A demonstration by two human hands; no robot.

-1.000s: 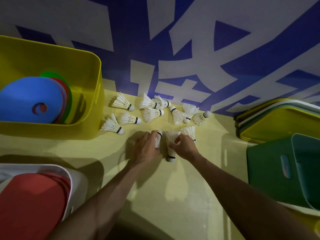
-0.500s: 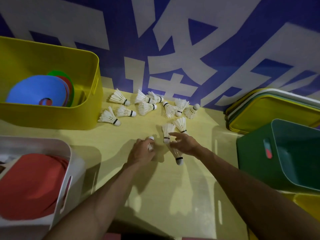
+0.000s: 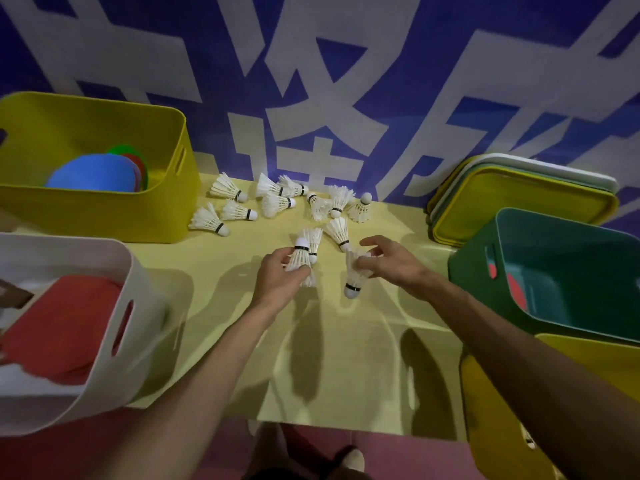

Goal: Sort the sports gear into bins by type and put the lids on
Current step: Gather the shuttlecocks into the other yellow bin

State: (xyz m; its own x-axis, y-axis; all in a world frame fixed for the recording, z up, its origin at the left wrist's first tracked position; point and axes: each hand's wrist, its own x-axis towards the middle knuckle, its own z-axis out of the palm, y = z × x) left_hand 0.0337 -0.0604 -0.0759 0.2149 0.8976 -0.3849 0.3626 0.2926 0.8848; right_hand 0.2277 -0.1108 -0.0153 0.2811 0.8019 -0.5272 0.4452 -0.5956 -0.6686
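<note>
Fingers (image 3: 277, 257) of the left hand (image 3: 277, 284) grasp a cork-up shuttlecock (image 3: 300, 257); those of the right hand (image 3: 393, 265) pinch a second shuttlecock (image 3: 354, 278) (cork down), loose shuttlecocks (image 3: 277, 203) lying beyond the fingertips.

The shuttlecocks (image 3: 273, 204) carry white feather skirts, finely ribbed and matt, bound by a dark band to smooth rounded white caps. The yellow bin (image 3: 104, 216), white bin (image 3: 104, 358) and green bin (image 3: 485, 282) are moulded plastic, smooth-walled with a soft low sheen; the stacked lids (image 3: 519, 202) show the same plastic. The blue disc (image 3: 90, 174) in the yellow bin is flat, smooth and matt. The red contents (image 3: 59, 323) of the white bin look matt, material indiscernible. The worktop (image 3: 346, 358) is pale yellow, smooth, faintly glossy with soft reflections. The wall banner (image 3: 311, 81) is a matt blue-and-white print.
</note>
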